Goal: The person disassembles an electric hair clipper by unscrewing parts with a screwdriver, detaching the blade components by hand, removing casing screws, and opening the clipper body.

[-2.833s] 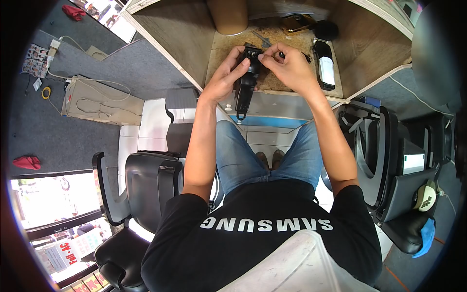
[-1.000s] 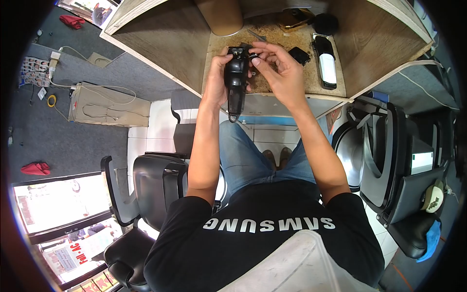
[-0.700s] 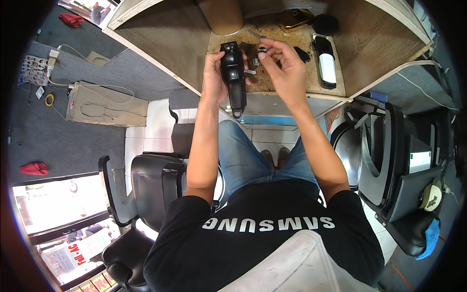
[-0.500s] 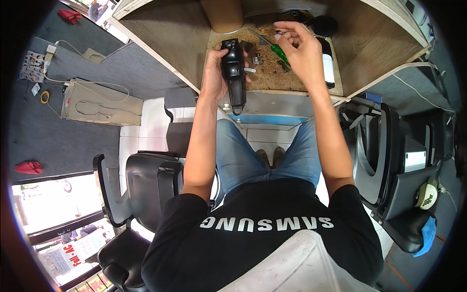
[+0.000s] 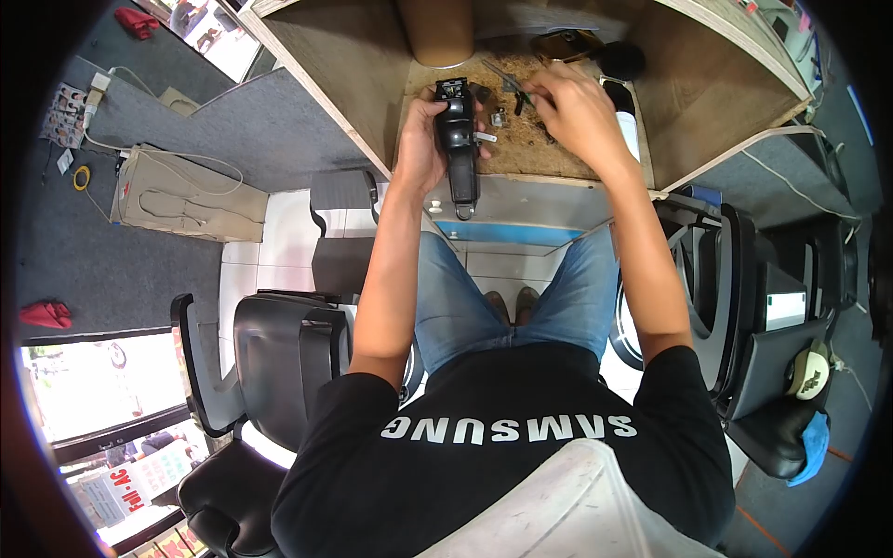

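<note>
My left hand (image 5: 422, 149) is wrapped round a black hair clipper (image 5: 457, 139), its blade end pointing away from me and its hanging loop toward me. A pale lever sticks out from the clipper's right side. My right hand (image 5: 579, 116) is over the board with its fingers curled round the handle of a screwdriver (image 5: 503, 76). The shaft and a bit of green show; the rest of the handle is hidden under the hand. Between the hands, a small metal part (image 5: 499, 117) lies on the board near dark bits.
The wooden cubby (image 5: 716, 79) has side walls on both sides of my hands. A brown cylinder (image 5: 437, 33) stands at its back left, and a black bottle with a white label (image 5: 626, 126) lies at the right. Black chairs (image 5: 279, 358) flank me.
My right hand has come down onto the green screwdriver handle, which was in plain sight before. My left hand keeps hold of the clipper. The whole view has shifted slightly.
</note>
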Motion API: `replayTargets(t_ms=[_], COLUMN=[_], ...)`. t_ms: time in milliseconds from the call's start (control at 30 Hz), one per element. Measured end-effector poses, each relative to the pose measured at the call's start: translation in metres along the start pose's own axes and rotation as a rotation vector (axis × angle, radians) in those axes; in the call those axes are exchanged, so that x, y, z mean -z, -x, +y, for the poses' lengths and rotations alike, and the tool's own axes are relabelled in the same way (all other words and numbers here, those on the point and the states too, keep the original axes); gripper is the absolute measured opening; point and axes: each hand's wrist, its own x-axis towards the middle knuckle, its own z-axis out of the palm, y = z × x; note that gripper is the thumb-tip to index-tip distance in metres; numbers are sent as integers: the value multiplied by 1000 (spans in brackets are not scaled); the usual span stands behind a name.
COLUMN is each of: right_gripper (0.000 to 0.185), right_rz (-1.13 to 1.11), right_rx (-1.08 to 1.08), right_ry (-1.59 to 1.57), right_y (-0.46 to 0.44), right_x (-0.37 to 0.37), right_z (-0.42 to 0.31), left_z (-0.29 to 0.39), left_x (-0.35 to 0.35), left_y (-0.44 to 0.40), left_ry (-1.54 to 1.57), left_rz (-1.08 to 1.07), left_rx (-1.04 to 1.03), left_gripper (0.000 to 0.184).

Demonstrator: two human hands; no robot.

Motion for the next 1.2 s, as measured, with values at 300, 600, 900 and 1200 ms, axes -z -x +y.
replayTargets(t_ms=[300, 600, 900, 1200], right_gripper=[22, 19, 16, 25], right_rz=[-103, -65, 5, 47], right_rx=[-94, -115, -243, -376], right_ry=[181, 189, -215, -901], right_y=[41, 39, 33, 23], right_x=[6, 0, -3, -14], right_z=[-13, -23, -23, -32], left_z=[0, 0, 2, 0], left_x=[-1, -1, -3, -3], left_y=[-1, -1, 1, 1], left_ry=[-10, -52, -74, -75], left_rz=[-33, -14, -23, -5], left_rx=[14, 3, 18, 14], left_gripper=[35, 44, 45, 44])
